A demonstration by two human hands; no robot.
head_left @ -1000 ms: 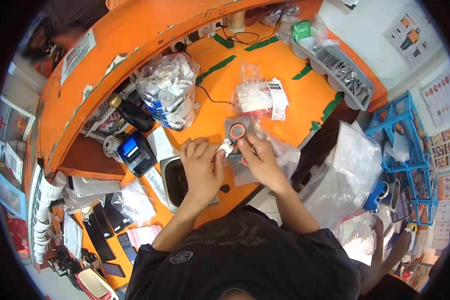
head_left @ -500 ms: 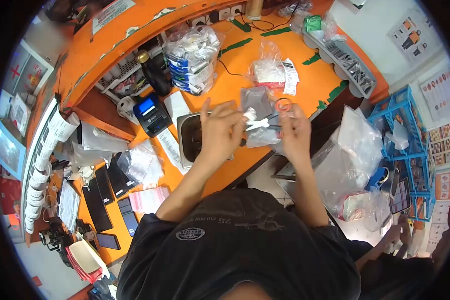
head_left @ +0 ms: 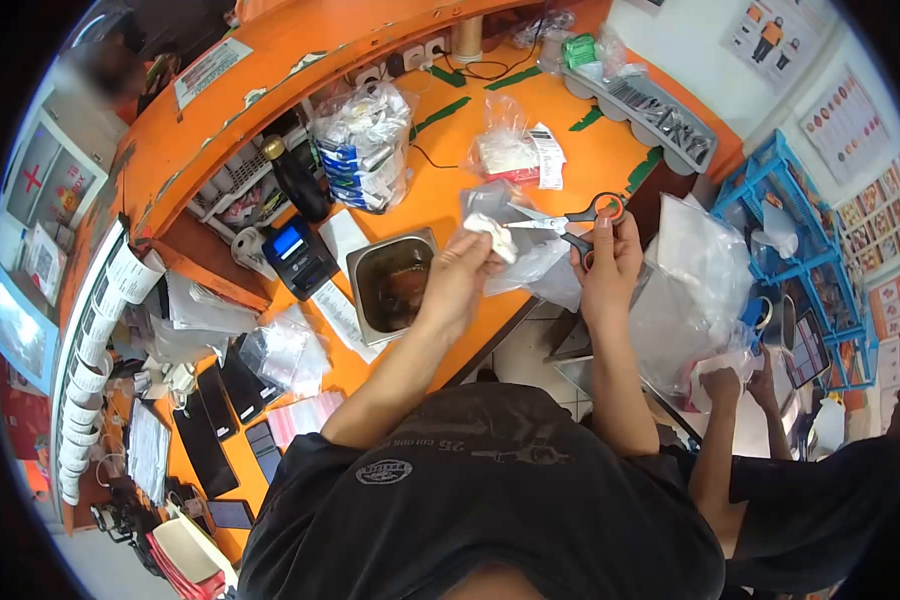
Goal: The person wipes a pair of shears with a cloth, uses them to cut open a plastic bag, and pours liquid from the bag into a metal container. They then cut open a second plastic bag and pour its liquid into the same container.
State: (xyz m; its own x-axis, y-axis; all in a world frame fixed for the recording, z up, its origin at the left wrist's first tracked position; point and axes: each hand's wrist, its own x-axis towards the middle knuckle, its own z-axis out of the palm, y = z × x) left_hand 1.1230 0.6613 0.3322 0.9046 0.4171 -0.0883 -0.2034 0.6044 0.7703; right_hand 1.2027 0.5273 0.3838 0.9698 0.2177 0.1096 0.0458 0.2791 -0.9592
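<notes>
My left hand (head_left: 457,285) pinches a crumpled white tissue or cloth (head_left: 494,238), raised above the counter. Facing it, my right hand (head_left: 611,272) has its fingers in the handles of a pair of scissors (head_left: 576,216) with black and orange grips. The blades are spread apart and point left, close to the white wad. Below them lie grey and clear plastic bags (head_left: 550,272) at the counter edge. A steel container (head_left: 364,305) with brown liquid stands just left of my left hand.
A card terminal (head_left: 298,257), a black bottle (head_left: 295,180) and a large bag of packets (head_left: 362,150) stand at the left. A wrapped package (head_left: 510,153) and a cutlery tray (head_left: 638,108) are farther back. At right, another person's hands (head_left: 722,385) work beside plastic bags.
My left hand has come away from over the steel container. The scissors, blurred before, now show their blades spread. The view has shifted, and the other person's hands have moved left.
</notes>
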